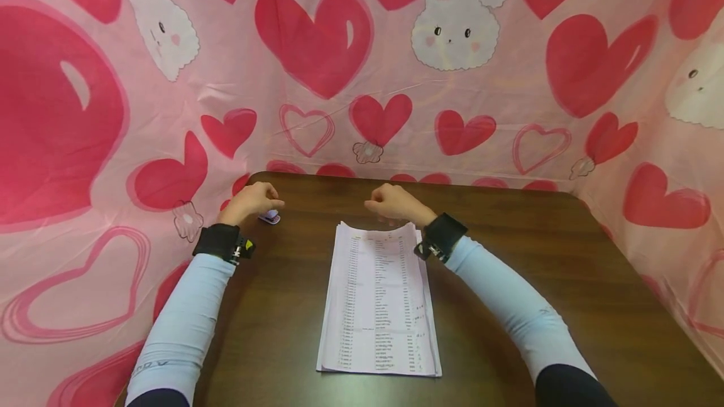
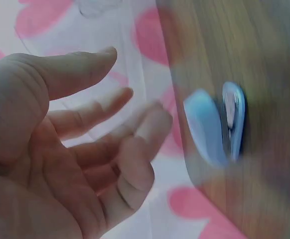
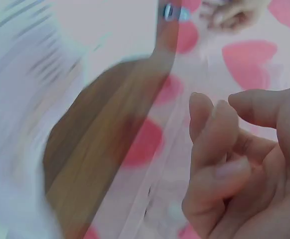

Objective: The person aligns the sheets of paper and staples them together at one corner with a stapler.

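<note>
A stack of printed sheets (image 1: 379, 300) lies on the brown table, its top edge slightly curled up. My right hand (image 1: 398, 201) hovers just past that top edge, its fingers loosely bent around nothing. In the right wrist view the thumb of my right hand (image 3: 244, 169) is near the fingertips. At the far left, my left hand (image 1: 252, 201) is raised beside a small light-blue stapler (image 2: 207, 128), which rests near the table's edge. The left wrist view gives my left hand (image 2: 85, 134) with thumb and fingers apart and nothing in them. In the head view my left hand partly hides the stapler (image 1: 270, 217).
The table (image 1: 526, 294) extends to the right of the sheets. A pink cloth (image 1: 317, 130) printed with hearts and rabbits hangs behind the table and along both sides. Each wrist wears a black strap with a small device.
</note>
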Demonstrator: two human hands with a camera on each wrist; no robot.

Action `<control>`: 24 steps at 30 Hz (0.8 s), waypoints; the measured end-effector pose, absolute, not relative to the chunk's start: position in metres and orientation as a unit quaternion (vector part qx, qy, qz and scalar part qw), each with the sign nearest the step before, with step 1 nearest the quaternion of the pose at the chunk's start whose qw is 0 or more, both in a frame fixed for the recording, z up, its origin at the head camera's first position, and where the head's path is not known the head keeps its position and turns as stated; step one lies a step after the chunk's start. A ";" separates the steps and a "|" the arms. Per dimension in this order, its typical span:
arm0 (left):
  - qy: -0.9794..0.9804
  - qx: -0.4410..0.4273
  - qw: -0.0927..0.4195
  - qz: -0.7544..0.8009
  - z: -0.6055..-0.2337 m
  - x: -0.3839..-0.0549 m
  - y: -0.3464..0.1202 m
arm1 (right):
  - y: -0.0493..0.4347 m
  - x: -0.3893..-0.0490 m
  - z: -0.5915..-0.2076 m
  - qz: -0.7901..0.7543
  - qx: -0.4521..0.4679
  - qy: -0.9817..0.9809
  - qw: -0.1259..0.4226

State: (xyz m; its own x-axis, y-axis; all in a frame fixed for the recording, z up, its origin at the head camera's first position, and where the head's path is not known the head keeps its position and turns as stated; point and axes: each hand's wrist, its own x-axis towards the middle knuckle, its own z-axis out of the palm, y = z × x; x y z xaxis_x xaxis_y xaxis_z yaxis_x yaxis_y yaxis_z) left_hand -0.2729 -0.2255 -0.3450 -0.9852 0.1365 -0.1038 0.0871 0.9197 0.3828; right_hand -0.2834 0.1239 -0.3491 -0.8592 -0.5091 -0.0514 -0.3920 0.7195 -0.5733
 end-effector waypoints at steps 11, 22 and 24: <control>0.982 0.063 0.106 0.144 -0.353 -0.286 -0.260 | -0.016 -0.302 -0.358 -0.249 -0.288 0.916 0.128; 0.981 0.104 0.111 0.119 -0.381 -0.298 -0.263 | -0.088 -0.311 -0.385 -0.160 -0.281 0.945 0.060; 0.981 0.103 0.108 0.120 -0.384 -0.299 -0.264 | -0.097 -0.310 -0.386 -0.137 -0.281 0.948 0.056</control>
State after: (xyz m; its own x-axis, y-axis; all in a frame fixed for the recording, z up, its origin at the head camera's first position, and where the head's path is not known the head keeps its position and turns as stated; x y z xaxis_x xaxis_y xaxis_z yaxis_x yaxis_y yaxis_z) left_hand -0.2993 -0.2641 -0.3840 -0.9554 0.2284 -0.1872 0.1766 0.9500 0.2575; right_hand -0.3097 -0.0968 -0.3864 -0.8356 -0.5485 -0.0301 -0.5176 0.8045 -0.2913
